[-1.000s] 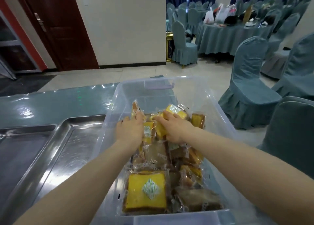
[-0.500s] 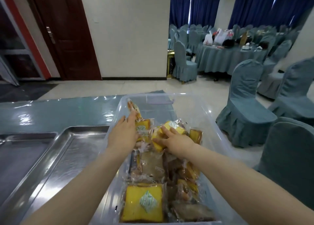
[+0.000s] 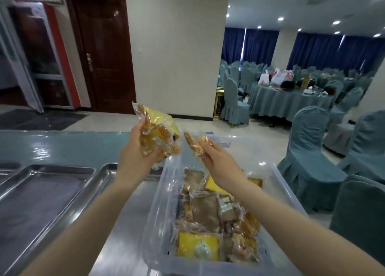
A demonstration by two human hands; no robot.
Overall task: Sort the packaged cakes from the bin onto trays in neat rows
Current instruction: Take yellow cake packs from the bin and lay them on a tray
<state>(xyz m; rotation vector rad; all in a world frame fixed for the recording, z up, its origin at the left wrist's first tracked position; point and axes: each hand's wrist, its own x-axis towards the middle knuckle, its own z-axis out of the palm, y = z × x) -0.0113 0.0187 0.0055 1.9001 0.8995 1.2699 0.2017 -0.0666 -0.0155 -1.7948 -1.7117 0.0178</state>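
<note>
We see both hands raised above the clear plastic bin [image 3: 285,184], which fills the lower middle of the frame. The left hand [image 3: 138,150] is closed around a bunch of wrapped cakes [image 3: 158,134] — several clear packets stacked together, the top one bright yellow — held up at the centre of the frame, over the bin's far left corner. The right hand [image 3: 216,161] pinches one or two small packets [image 3: 194,143] between thumb and fingers, just right of the left hand's bunch and apart from it; blur keeps us from counting them.

Below the hands, the bin holds a loose pile of packaged cakes [image 3: 208,213], brown ones in the middle and a yellow one with a pale label [image 3: 198,247] at the near end. The right forearm crosses over the pile and hides part of it.

To the left of the bin lie metal trays [image 3: 52,184] side by side on a shiny teal table [image 3: 62,144]. The nearest tray sits right against the bin, and the left forearm passes over it, covering much of its surface. The parts of the trays that show are bare metal.

Beyond the table, at upper left, stands a dark wooden door [image 3: 104,52]. At right we see chairs in blue-grey covers [image 3: 308,150] close to the bin's side, and further back a round table [image 3: 287,96] with bags and other small things on it, in front of dark blue curtains [image 3: 312,48].
</note>
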